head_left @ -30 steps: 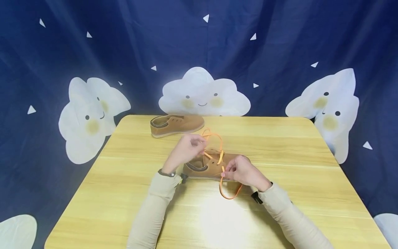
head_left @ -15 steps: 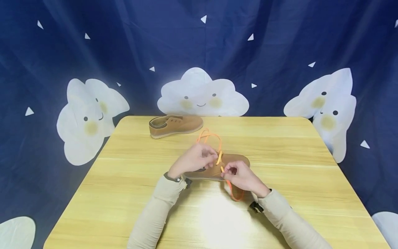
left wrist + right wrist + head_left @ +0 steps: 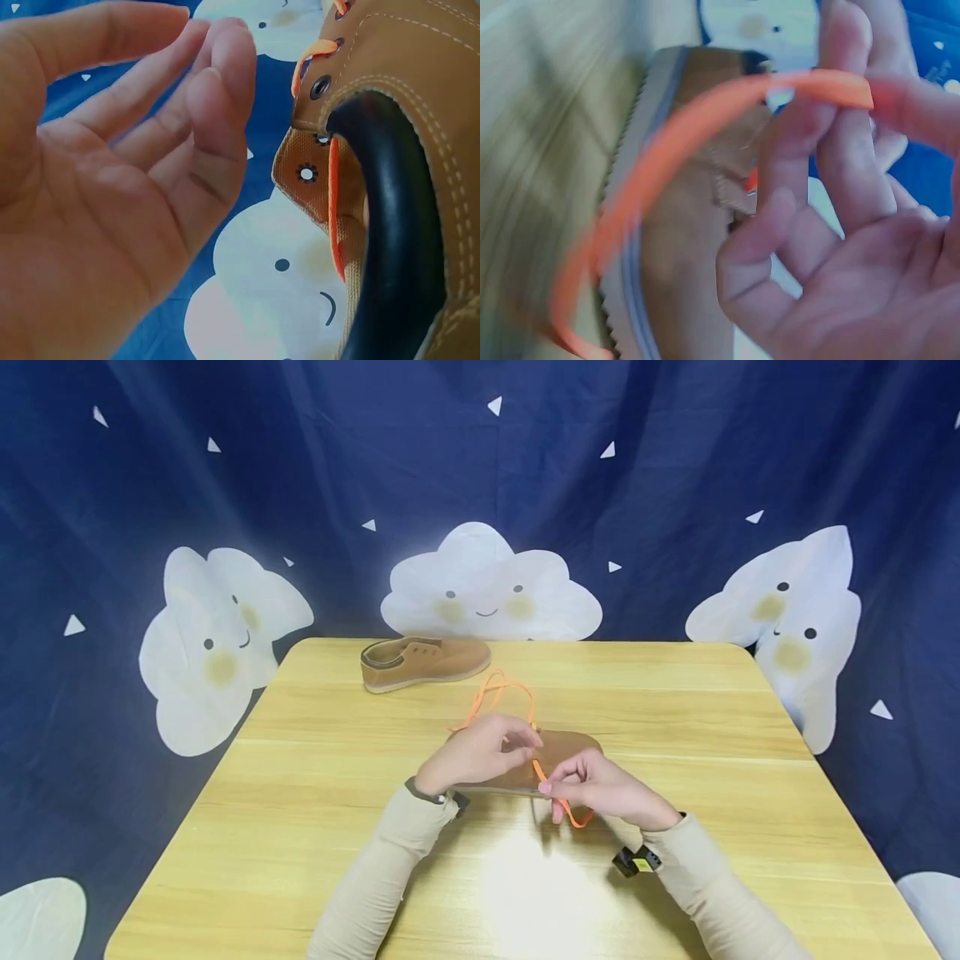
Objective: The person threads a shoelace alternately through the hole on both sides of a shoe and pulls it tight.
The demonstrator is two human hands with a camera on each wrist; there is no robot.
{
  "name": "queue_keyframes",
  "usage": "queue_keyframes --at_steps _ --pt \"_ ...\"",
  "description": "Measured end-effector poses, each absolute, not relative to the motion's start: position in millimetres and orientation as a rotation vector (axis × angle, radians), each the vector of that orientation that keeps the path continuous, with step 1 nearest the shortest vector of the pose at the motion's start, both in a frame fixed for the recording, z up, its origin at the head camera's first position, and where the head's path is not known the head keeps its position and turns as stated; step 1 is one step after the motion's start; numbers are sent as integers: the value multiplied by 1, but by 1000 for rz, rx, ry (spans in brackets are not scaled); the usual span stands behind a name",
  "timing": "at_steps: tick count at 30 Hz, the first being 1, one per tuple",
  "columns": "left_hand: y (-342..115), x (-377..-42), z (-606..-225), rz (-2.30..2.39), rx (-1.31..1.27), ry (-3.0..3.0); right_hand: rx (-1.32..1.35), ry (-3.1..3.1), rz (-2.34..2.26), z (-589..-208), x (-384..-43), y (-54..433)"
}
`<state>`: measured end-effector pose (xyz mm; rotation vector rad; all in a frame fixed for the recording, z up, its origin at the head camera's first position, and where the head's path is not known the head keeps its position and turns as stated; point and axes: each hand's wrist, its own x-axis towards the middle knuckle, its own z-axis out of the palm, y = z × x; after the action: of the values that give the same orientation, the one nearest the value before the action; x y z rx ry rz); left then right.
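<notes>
A brown shoe (image 3: 573, 745) lies on its sole with its toe to the right, partly hidden behind both hands in the head view. My right hand (image 3: 606, 789) pinches an orange shoelace (image 3: 682, 124) between thumb and fingers, and a length of it curves down beside the sole in the right wrist view. Over the lacing area is my left hand (image 3: 483, 752), its fingers loosely bent. Nothing shows between those fingers in the left wrist view, where the shoe's eyelets (image 3: 320, 87) and dark collar (image 3: 397, 225) appear close by.
A second brown shoe (image 3: 442, 662), with no lace visible, stands at the back left of the wooden table (image 3: 675, 718). Behind the table hangs a dark blue curtain (image 3: 660, 485) with white clouds. More orange lace loops beyond the near shoe.
My left hand has left the far lace, moving right and nearer over the shoe. My right hand has drawn slightly right, with the lace still pinched.
</notes>
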<state>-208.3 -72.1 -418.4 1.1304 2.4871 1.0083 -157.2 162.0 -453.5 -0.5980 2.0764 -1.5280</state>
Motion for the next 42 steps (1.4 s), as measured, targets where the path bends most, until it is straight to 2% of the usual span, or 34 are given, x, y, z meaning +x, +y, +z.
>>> queue_keyframes --at_steps 6,15,24,36,42 --pt "-68 -206 -417 821 1293 2474 -717 1912 -1630 -438 -158 168" --pt "-65 -210 -425 914 1378 2448 -688 1886 -1772 -418 -170 168" --pt "-72 -216 -426 1122 1220 2316 -671 1624 -2055 -408 -190 163" --pt "-70 -218 -422 1371 1137 2120 -596 1611 -2105 -423 -203 163" --pt "-70 -220 -425 1429 1140 2086 -569 1931 -2002 -429 -204 160"
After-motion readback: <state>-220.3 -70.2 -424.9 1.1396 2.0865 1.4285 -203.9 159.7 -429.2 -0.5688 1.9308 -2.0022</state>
